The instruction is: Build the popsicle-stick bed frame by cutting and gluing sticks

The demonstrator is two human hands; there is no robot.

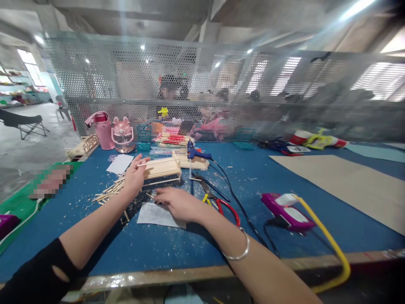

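My left hand (135,175) is closed, with a thin wooden stick (142,164) between its fingertips, beside a small model built of wooden sticks (163,168). The model stands on the blue table with thin posts and a rail along its near side. Just in front of it, my right hand (180,203) reaches over a white sheet of paper (153,216), palm down, its fingers bent together. Whatever is in its fingertips is too small to make out. A pile of loose wooden sticks (110,190) lies left of the model, partly behind my left forearm.
A blue glue gun (199,155) stands right of the model, its cord trailing forward. Pliers (207,183) and red-handled scissors (229,209) lie nearby. A purple device (286,213) with a yellow tube sits at right. Pink bottles (103,133) stand before a perforated metal screen (126,80).
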